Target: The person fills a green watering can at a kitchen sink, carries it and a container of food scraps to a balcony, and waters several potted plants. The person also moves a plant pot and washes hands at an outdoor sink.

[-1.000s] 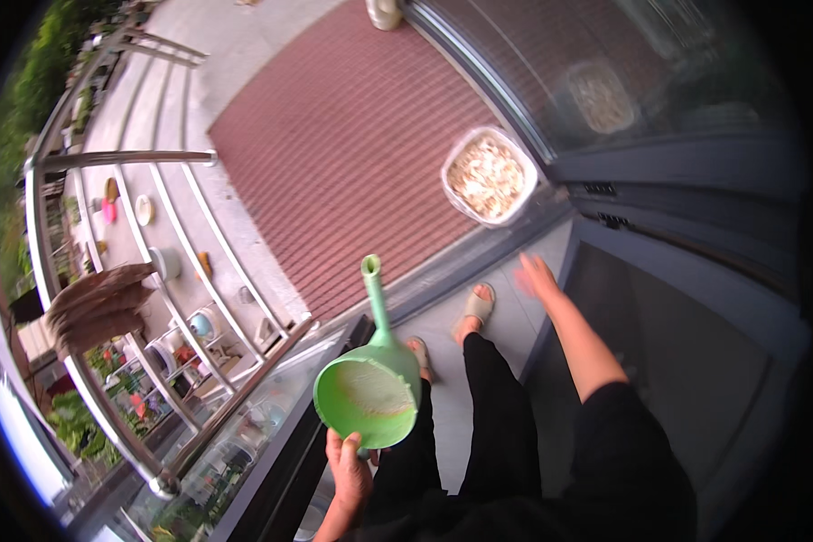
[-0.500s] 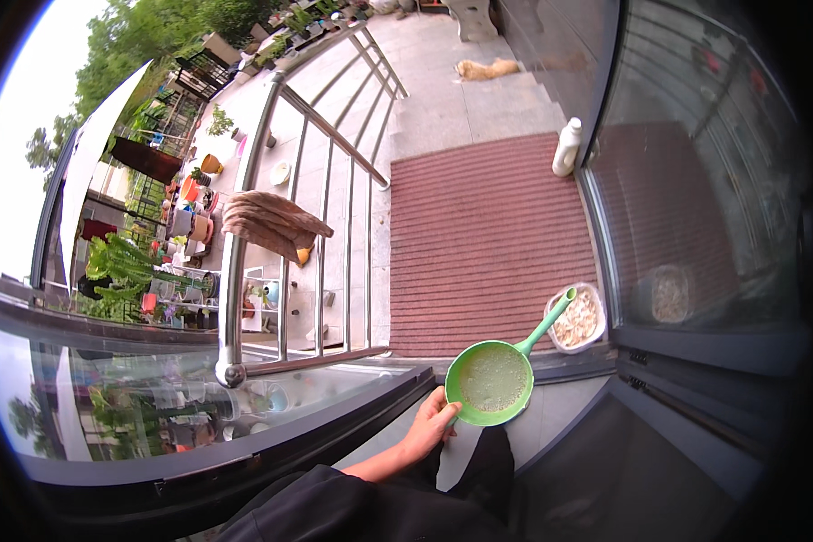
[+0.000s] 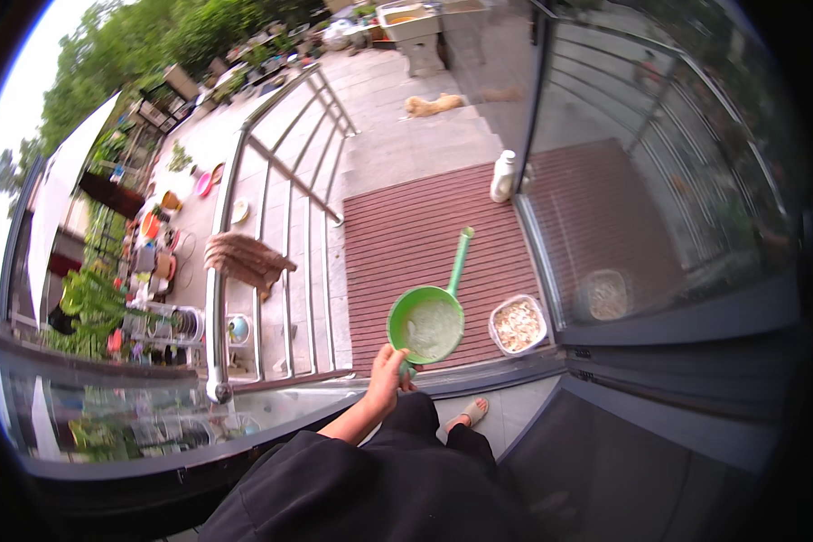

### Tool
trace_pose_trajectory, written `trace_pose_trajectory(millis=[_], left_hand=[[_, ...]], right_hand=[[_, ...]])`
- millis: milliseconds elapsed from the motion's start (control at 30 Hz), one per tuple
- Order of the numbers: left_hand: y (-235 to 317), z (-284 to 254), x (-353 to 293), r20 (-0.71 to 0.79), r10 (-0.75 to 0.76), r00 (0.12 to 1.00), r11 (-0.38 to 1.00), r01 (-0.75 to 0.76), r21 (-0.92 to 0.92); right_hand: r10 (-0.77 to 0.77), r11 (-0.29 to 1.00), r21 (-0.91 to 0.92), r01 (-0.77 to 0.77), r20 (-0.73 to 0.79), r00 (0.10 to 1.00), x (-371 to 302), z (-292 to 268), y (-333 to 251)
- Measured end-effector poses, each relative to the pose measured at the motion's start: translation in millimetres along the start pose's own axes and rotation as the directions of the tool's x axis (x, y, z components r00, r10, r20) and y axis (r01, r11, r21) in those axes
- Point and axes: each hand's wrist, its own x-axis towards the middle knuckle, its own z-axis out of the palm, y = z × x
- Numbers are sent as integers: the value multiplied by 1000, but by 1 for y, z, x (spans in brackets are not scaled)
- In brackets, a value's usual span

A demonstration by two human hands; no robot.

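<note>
While the spouted green vessel (image 3: 404, 316) is raised by the near edge of the mat (image 3: 397, 248), its pale liquid (image 3: 434, 331) not yet emptied, we note left hand (image 3: 387, 373) curled tight on the vessel, right hand unseen.

From here I can't identify the cloudy contents (image 3: 434, 331) of the green ladle (image 3: 396, 316); the left hand (image 3: 386, 376) partly hides its rim; pale pieces (image 3: 518, 323) in 1 tub (image 3: 520, 351) look indistinct.
</note>
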Motion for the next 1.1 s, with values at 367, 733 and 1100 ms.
trace_pose_trajectory(millis=[367,733,1100], left_hand=[[81,18,98,-9,-8,1000,999,8,-42],[173,-23,251,-30,-2,1000,1000,2,-3],[242,-14,342,-91,-14,996,997,21,69]], right_hand=[[59,985,168,-42,-95,994,35,-19,-108],[52,983,183,-23,-153,987,132,-24,-311],[-31,963,257,77,-177,984,223,-28,-406]])
